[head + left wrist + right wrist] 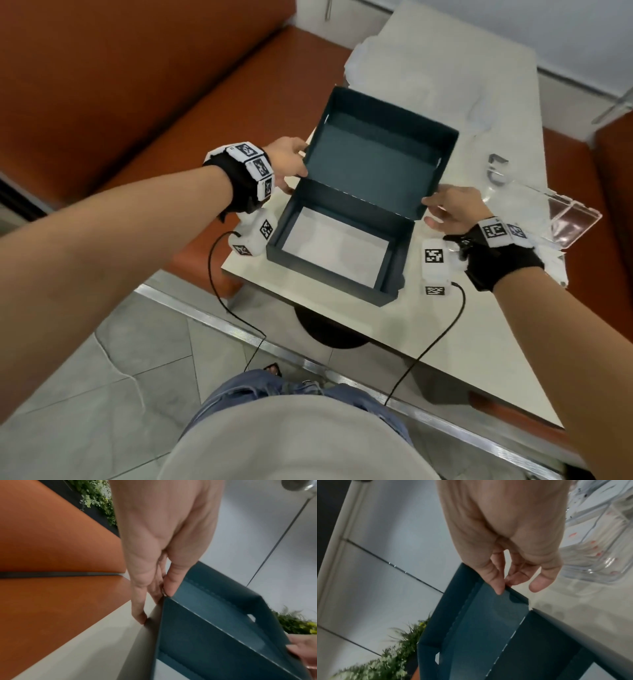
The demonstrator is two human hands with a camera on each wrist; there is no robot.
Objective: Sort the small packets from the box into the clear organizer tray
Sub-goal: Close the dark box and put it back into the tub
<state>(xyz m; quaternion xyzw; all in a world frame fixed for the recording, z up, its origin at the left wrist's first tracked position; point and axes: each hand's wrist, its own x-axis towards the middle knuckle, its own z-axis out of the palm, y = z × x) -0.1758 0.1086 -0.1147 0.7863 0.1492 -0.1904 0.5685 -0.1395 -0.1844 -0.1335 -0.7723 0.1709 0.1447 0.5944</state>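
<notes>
The box [334,253] stands near the close left corner of the pale table [445,342]. It is dark teal, rectangular, with low walls, and its inside floor shows a white sheet [337,241]; I cannot make out single packets on it. The lid [373,161] is joined to the far wall of the box and stands open, tilted up and back, with a lighter teal inner face and a small cut-out in its far flap. The left hand [287,162] pinches the left edge of the lid: in the left wrist view the thumb [173,585] lies on the inner face and the other fingers are behind the edge, one fingertip touching the table. The right hand [452,210] pinches the right corner of the lid in the same way, one finger on the inner face and the others curled behind it. To the right of the box, just beyond the right hand, lies the clear tray [561,214], transparent, with thin dividers. At the far end of the table there is a heap of white wrapping [411,68]. An orange bench [120,85] runs along the left side.
</notes>
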